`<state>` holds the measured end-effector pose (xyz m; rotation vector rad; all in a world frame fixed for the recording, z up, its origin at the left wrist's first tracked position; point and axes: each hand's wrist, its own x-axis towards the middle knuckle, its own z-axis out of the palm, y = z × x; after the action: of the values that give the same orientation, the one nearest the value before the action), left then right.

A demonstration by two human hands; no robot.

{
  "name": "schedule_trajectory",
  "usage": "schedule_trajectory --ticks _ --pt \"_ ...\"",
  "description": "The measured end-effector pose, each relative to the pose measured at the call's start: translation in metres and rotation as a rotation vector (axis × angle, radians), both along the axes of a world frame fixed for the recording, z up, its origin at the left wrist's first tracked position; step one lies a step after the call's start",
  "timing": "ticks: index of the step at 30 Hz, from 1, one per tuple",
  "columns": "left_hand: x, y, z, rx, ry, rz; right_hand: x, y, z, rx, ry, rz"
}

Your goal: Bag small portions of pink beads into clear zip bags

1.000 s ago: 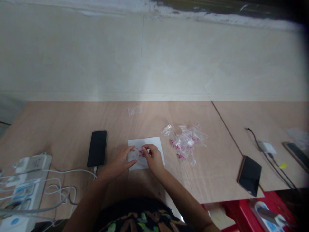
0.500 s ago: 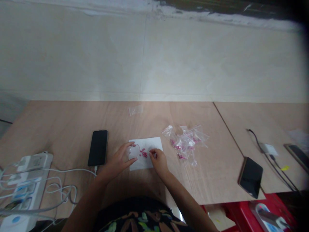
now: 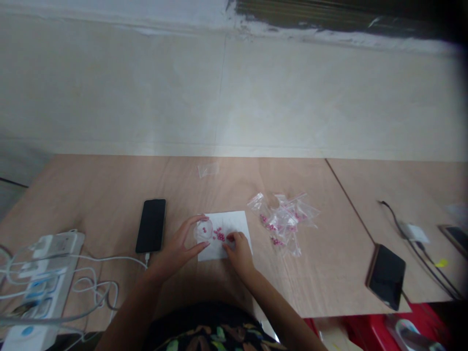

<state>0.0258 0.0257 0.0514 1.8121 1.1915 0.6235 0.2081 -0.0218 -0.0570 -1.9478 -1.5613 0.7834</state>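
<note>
My left hand (image 3: 185, 242) curls its thumb and fingers around a small clear round plastic container (image 3: 203, 231) at the left side of a white sheet of paper (image 3: 237, 222). A few pink dots, seemingly beads, show within the container's outline. Just right of it, a small cluster of pink beads (image 3: 220, 235) lies on the paper. Beside that cluster, at the paper's right part, is my right hand (image 3: 239, 248), its fingers bent and thumb close to the index finger. Anything between those fingertips is too small to make out.
Clear zip bags (image 3: 287, 219) with pink beads lie to the right of the paper, and a small clear bag (image 3: 208, 169) behind it. At left are a phone (image 3: 151, 225), white cables and a power strip (image 3: 54, 273). Another phone (image 3: 386, 277) rests at right, near dark cables.
The camera view has shifted slightly. The container in my left hand now shows a fuller round outline with pink dots in it. My right hand's fingertips have come slightly lower beside the bead cluster.
</note>
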Motion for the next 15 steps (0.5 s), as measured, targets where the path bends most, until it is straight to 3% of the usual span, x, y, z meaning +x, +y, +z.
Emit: schedule_trajectory --ticks 15 --pt "0.0027 -0.0008 -0.0064 -0.044 0.004 -0.012 -0.0039 0.0030 0.0029 0.033 -0.006 -0.006"
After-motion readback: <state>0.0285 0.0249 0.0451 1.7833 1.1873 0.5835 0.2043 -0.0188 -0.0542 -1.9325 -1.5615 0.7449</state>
